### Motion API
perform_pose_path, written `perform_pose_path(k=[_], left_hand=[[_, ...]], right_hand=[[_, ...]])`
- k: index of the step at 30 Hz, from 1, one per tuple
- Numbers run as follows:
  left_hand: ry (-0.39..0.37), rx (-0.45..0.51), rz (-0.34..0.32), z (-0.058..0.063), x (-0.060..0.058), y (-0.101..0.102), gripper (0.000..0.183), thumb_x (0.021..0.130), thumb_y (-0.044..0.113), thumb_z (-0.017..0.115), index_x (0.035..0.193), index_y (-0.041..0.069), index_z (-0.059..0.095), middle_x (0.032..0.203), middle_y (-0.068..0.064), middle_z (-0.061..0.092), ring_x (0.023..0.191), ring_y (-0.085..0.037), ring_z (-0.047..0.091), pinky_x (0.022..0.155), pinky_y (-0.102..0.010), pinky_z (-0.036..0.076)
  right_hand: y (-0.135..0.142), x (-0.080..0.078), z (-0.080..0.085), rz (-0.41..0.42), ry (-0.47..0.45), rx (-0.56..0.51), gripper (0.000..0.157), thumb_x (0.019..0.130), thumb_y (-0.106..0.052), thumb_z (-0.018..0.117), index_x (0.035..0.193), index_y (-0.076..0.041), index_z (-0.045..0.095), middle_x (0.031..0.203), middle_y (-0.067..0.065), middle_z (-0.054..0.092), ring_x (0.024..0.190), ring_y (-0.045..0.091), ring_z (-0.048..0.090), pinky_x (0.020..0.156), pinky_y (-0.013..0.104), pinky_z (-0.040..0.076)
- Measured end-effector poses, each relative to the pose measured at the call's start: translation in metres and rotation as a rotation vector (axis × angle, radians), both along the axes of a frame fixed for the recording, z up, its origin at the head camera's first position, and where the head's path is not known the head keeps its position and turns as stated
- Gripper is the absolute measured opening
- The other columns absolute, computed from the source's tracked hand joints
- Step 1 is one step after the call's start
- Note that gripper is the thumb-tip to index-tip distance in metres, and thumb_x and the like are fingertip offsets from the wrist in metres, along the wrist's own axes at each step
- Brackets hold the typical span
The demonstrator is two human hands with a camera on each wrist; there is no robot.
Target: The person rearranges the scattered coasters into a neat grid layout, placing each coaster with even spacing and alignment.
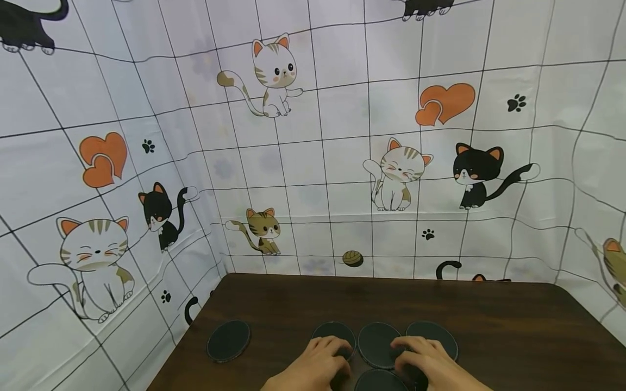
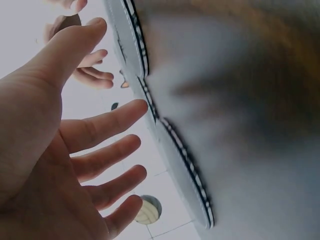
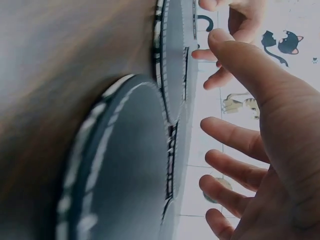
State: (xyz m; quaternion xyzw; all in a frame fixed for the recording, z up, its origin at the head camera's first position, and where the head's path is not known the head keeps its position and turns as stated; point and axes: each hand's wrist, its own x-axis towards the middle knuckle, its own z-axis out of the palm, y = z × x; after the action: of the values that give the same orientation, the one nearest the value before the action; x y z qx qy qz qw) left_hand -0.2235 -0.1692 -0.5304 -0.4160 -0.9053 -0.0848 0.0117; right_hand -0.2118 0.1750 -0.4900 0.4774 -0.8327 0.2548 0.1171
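Note:
Several dark round coasters with stitched rims lie on a brown table. In the head view, my left hand (image 1: 315,366) hovers by the left coaster (image 1: 335,327) of a back row, fingers loosely bent. My right hand (image 1: 430,363) is over the front of the right coaster (image 1: 440,336), its fingers reaching toward the middle coaster (image 1: 376,345). Nearer the front edge lies another coaster (image 1: 381,381), partly cut off. In the right wrist view, the right fingers (image 3: 232,170) stand apart from a large coaster (image 3: 125,165). Neither hand visibly grips a coaster.
Apart from the group, a single coaster (image 1: 228,341) lies near the left side of the brown table (image 1: 293,293). Behind and to the left hangs a white sheet (image 1: 342,163) printed with cats, hearts and grid lines, meeting the table's far edge.

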Motion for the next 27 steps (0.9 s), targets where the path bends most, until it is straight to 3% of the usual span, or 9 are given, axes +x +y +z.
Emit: perform_pose_path(k=[1,5,7,8,11,16,18,23,27], left_hand=[[0.037,-0.01,0.01,0.002,0.002,-0.001,0.048,0.085,0.068,0.067,0.121,0.037,0.068,0.152,0.007,0.038,0.137,-0.02,0.038,0.106,-0.046,0.038],[-0.011,0.015,0.097,0.061,0.036,0.003,0.051,0.088,0.066,0.067,0.117,0.024,0.072,0.148,0.001,0.044,0.135,-0.023,0.042,0.108,-0.047,0.037],[-0.007,0.036,0.114,0.065,0.038,-0.001,0.052,0.089,0.066,0.065,0.116,0.023,0.072,0.148,0.0,0.044,0.135,-0.023,0.042,0.108,-0.048,0.036],[-0.037,0.053,0.13,0.079,0.043,-0.002,0.049,0.089,0.065,0.066,0.114,0.023,0.072,0.147,0.001,0.046,0.134,-0.021,0.043,0.107,-0.048,0.037],[-0.035,0.071,0.159,0.082,0.044,-0.007,0.047,0.089,0.063,0.069,0.114,0.023,0.072,0.147,0.0,0.046,0.134,-0.02,0.043,0.107,-0.05,0.036],[-0.057,0.082,0.19,0.079,0.044,-0.015,0.05,0.089,0.062,0.07,0.119,0.021,0.07,0.148,-0.001,0.046,0.136,-0.021,0.041,0.108,-0.052,0.034],[-0.054,0.092,0.19,0.078,0.043,-0.019,0.054,0.09,0.062,0.07,0.124,0.02,0.068,0.149,-0.003,0.046,0.136,-0.023,0.041,0.108,-0.053,0.035],[0.01,0.108,0.221,0.079,0.04,-0.034,0.064,0.089,0.062,0.07,0.135,0.018,0.062,0.148,-0.007,0.047,0.135,-0.027,0.043,0.106,-0.056,0.036],[0.039,0.104,0.287,0.085,0.036,-0.046,0.068,0.087,0.062,0.073,0.137,0.017,0.06,0.146,-0.008,0.048,0.135,-0.03,0.043,0.105,-0.06,0.036]], right_hand=[[-0.003,0.0,0.002,0.001,0.004,-0.006,0.042,0.082,-0.059,0.08,0.114,-0.035,0.066,0.137,0.002,0.053,0.116,0.02,0.052,0.084,0.051,0.043],[-0.014,0.002,0.011,0.015,-0.038,-0.027,0.046,0.082,-0.058,0.081,0.116,-0.031,0.067,0.139,0.004,0.053,0.119,0.022,0.051,0.087,0.055,0.043],[-0.021,0.004,0.016,0.004,-0.07,-0.033,0.047,0.081,-0.058,0.081,0.116,-0.031,0.067,0.141,0.002,0.052,0.12,0.024,0.051,0.086,0.06,0.042],[-0.025,0.004,0.019,0.0,-0.082,-0.035,0.047,0.08,-0.059,0.081,0.116,-0.031,0.067,0.141,0.001,0.051,0.12,0.026,0.05,0.085,0.062,0.042],[-0.035,0.006,0.025,-0.019,-0.087,-0.041,0.044,0.08,-0.057,0.082,0.114,-0.034,0.067,0.144,-0.004,0.049,0.121,0.029,0.049,0.085,0.063,0.042],[-0.051,0.007,0.032,-0.029,-0.052,-0.027,0.043,0.081,-0.052,0.083,0.116,-0.038,0.064,0.148,-0.005,0.046,0.124,0.029,0.047,0.086,0.061,0.044],[-0.058,0.007,0.036,-0.026,-0.08,-0.021,0.043,0.081,-0.053,0.083,0.117,-0.039,0.064,0.149,-0.006,0.045,0.125,0.031,0.047,0.088,0.063,0.043],[-0.08,0.006,0.048,-0.027,-0.178,-0.02,0.045,0.082,-0.062,0.078,0.117,-0.036,0.066,0.148,-0.004,0.046,0.127,0.035,0.044,0.091,0.067,0.039],[-0.097,0.006,0.053,-0.025,-0.166,-0.024,0.046,0.083,-0.067,0.074,0.116,-0.036,0.066,0.147,-0.005,0.047,0.127,0.03,0.046,0.094,0.063,0.039]])
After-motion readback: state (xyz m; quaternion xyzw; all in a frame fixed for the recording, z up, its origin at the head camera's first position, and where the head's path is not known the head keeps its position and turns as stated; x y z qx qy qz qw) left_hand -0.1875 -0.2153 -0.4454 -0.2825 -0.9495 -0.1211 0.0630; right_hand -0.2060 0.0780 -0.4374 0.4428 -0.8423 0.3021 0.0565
